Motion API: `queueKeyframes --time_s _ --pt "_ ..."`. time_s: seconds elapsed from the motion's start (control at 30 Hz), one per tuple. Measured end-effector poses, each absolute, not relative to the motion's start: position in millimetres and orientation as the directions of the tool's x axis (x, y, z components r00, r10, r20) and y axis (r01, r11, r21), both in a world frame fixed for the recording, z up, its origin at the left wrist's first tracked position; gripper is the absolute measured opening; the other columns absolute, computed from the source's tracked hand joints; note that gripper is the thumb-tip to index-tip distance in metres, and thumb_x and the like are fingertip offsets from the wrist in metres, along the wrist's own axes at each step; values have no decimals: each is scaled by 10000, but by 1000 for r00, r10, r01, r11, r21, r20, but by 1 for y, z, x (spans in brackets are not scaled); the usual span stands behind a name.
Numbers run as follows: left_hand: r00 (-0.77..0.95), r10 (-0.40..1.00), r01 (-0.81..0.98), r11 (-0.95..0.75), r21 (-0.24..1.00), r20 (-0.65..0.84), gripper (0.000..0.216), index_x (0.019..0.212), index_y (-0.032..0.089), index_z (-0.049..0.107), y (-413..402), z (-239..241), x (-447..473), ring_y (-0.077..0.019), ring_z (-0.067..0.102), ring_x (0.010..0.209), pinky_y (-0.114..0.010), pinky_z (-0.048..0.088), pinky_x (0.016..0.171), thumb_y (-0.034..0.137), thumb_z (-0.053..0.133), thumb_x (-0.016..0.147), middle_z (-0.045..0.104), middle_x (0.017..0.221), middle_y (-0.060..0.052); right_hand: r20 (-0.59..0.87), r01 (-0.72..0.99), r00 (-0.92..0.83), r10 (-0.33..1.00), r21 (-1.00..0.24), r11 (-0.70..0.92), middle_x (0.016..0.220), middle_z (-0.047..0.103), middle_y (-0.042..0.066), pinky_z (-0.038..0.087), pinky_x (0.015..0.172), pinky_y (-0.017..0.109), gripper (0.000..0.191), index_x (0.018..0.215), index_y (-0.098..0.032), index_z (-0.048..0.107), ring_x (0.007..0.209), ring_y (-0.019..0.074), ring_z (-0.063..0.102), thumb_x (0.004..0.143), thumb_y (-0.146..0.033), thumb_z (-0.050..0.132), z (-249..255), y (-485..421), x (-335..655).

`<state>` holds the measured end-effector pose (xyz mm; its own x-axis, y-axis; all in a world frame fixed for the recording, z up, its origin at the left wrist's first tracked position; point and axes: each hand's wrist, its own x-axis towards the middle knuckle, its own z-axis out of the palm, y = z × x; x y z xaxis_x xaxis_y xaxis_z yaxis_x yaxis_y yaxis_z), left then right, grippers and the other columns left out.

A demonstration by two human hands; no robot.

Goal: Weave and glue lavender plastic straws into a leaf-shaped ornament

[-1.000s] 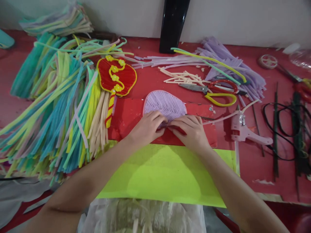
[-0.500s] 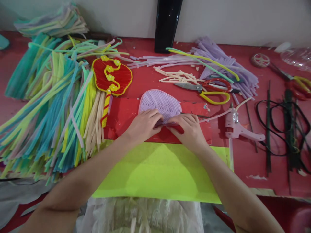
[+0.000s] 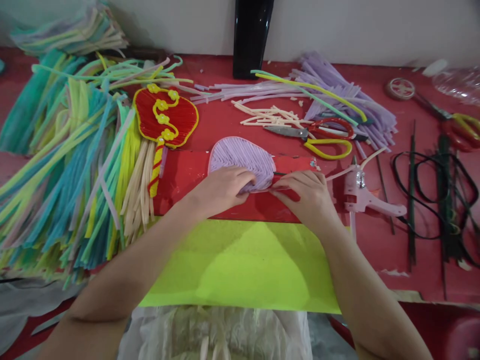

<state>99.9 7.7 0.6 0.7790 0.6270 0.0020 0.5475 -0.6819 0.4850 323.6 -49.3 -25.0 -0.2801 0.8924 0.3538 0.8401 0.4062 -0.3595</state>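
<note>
One yellow-green sheet (image 3: 258,270) lies nearest you. Beyond it, your left hand (image 3: 229,187), curled nearly closed, grips the near edge of one lilac fan (image 3: 243,159) on the red board (image 3: 183,185), covering part of it. Your right hand (image 3: 307,197) pinches one pink stem (image 3: 338,173) at its right corner; the stem trails to one glue gun (image 3: 360,191). One red fan (image 3: 184,120) lies left. Farther off are two pairs of scissors, one behind (image 3: 290,132), one far right (image 3: 445,115).
</note>
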Motion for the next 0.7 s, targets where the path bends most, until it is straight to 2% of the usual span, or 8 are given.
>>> queueKeyframes --time_s 0.4,0.7 --pt "776 630 532 -667 522 14 196 994 176 585 11 -4 99 -178 601 864 -309 459 778 130 549 806 643 911 -44 335 819 -279 900 -406 405 874 695 14 384 819 388 142 848 -267 678 838 198 600 882 -360 576 -26 -49 326" --pt "775 631 530 -671 518 26 189 995 174 586 10 -5 98 -173 599 843 -308 458 773 134 542 815 642 897 -43 332 824 -291 897 -388 412 887 689 17 385 813 377 139 838 -257 672 829 191 594 878 -355 582 -25 -49 326"
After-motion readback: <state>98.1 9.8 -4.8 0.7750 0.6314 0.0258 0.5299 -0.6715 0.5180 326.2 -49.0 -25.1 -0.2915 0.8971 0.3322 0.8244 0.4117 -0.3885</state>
